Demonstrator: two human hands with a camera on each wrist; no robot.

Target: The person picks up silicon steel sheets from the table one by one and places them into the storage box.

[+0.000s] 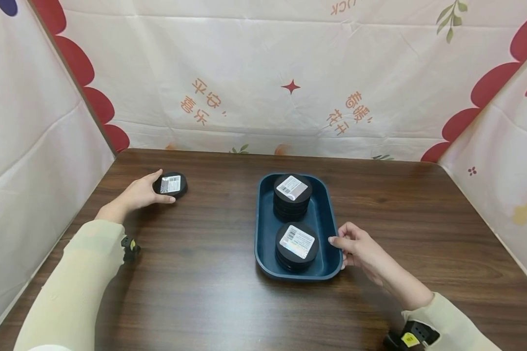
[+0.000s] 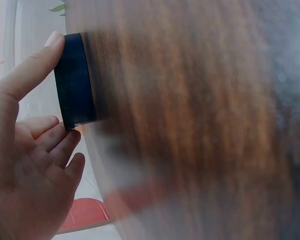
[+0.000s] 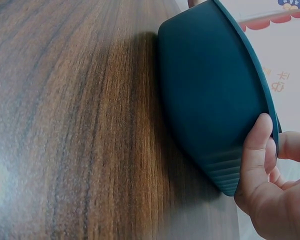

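Observation:
At the table's far left, my left hand [image 1: 139, 193] holds a flat round black container [image 1: 172, 184] with a white barcode label on top. In the left wrist view, the thumb lies against one side of the black container [image 2: 75, 80] and the fingertips against the other. My right hand [image 1: 361, 249] pinches the right rim of a dark blue tray [image 1: 327, 209] near its front corner. Fingers press the outer wall of the tray [image 3: 210, 85] in the right wrist view. Inside stand two stacks of similar labelled containers, a back stack [image 1: 292, 197] and a front stack [image 1: 296, 247].
The brown wood-grain table [image 1: 202, 273] spreads under everything. A white printed cloth [image 1: 246, 63] hangs behind it, with more cloth along the left and right sides. Dark devices are strapped at both wrists, the right device [image 1: 415, 334] near the front edge of view.

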